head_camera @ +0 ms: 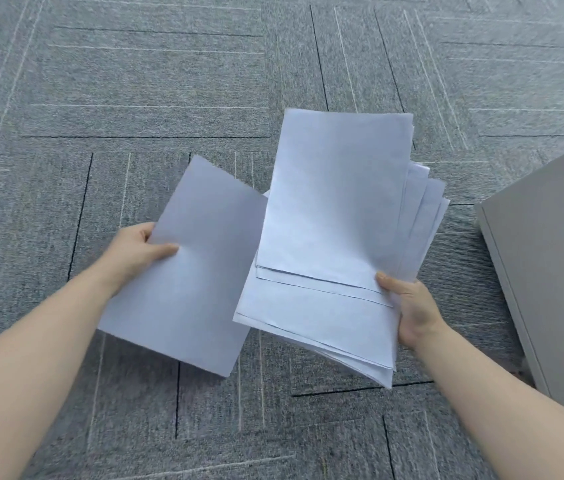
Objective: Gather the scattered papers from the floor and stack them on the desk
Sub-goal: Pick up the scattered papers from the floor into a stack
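- Over at the left edge: grey carpet-tile floor [135, 81] with thin pale and dark lines. No loose paper lies on any part of it that shows.
- Left hand [135, 249]: closed on a single sheet [183, 271], thumb on top near the sheet's upper left edge, fingers hidden beneath. The sheet is held above the floor, tilted, its right edge slipping just under the left side of the bundle.
- Centre right: bundle of papers [329, 237], white and blank on the faces that show, fanned unevenly. Edges stick out at the bottom and along the right side; the corners do not line up.
- Right hand [408, 306]: clamped on the bundle's lower right edge, thumb on top, fingers under. It carries the whole bundle clear of the floor.
- Far right: pale grey slab with a thin edge [550, 271], running off the frame. Probably the worktop or a cabinet beside it; I cannot tell which. Nothing rests on the part in view.
- Progress, as a judgement: gathering looks close to finished, since both hands hold paper and the visible floor is bare, though sheets may lie outside the view.
- Left to do: join the single sheet to the bundle, square up the fanned edges, then set the stack on the worktop. No paper is stacked there yet in what shows.
- Risk: the loose fan could shed a sheet if the grip at one corner slackens.
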